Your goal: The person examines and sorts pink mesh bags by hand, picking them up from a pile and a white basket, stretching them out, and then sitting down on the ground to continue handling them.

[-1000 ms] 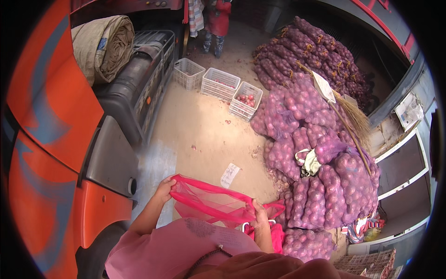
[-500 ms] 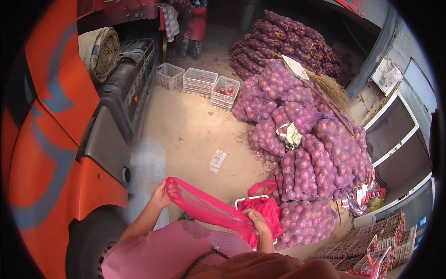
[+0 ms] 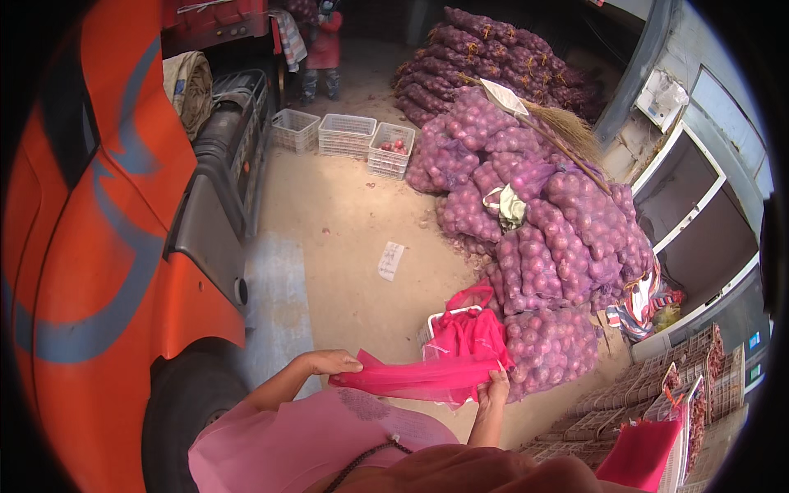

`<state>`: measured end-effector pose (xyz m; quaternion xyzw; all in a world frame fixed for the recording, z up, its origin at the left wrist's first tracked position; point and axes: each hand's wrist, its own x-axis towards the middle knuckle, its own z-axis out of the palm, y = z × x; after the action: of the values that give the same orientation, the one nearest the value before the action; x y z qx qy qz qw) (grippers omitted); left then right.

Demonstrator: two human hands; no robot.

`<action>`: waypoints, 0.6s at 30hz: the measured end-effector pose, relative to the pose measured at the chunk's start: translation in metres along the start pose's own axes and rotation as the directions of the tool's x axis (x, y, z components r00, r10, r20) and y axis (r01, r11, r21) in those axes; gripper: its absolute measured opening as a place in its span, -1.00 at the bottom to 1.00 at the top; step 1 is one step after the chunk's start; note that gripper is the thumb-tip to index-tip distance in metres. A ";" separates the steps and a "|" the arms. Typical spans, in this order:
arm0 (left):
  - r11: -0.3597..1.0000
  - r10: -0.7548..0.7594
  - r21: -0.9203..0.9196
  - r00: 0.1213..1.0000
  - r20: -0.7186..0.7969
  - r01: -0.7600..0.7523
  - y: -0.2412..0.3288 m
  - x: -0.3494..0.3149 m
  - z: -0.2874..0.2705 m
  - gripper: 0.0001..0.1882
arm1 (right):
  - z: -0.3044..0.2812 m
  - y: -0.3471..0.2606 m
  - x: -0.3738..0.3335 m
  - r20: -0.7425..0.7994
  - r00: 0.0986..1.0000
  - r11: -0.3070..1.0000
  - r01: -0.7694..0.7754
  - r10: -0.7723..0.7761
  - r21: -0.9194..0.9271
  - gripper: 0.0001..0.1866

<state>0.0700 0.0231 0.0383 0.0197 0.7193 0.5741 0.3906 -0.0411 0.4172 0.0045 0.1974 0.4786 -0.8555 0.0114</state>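
Observation:
A bright pink mesh bag [image 3: 423,380] is stretched almost level in front of my body. My left hand [image 3: 335,361] is closed on its left end, and my right hand [image 3: 495,386] pinches the right end. Just beyond my right hand, more pink mesh bags [image 3: 467,333] spill over a white plastic crate [image 3: 426,330]. They hide most of the crate. Beside them on the right lies a full net sack of red onions [image 3: 552,349].
Filled onion sacks [image 3: 567,222] are heaped at the right, with a broom [image 3: 567,131] on top. White crates [image 3: 347,135] stand farther back, near a person [image 3: 323,49]. An orange truck [image 3: 90,263] fills the left side. Brown crates [image 3: 657,386] sit at lower right.
The bag has gone from slanting to nearly level. My left hand has come lower and right, and my right hand has shifted right. Pink material now shows at the lower right.

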 end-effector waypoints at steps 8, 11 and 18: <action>-0.149 0.295 -0.837 0.784 -0.546 -0.527 -0.136 -0.053 0.007 -0.64 | 0.018 0.020 -0.178 0.343 0.586 0.663 -0.512 0.734 -0.546 -0.73; 0.172 0.055 -0.679 0.695 -0.717 -0.714 -0.143 -0.088 0.026 -0.70 | 0.039 0.033 -0.223 0.231 0.495 0.499 -0.524 0.838 -0.690 -0.64; 0.490 -0.159 -0.628 0.646 -0.746 -0.605 -0.161 -0.103 0.071 -0.75 | 0.003 0.025 -0.209 0.448 0.769 0.877 -0.302 0.455 -0.373 -0.81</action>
<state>0.2505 -0.0232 -0.0437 -0.2963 0.4257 0.8530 -0.0581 0.1555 0.3655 0.0587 0.0467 0.5225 -0.7793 0.3428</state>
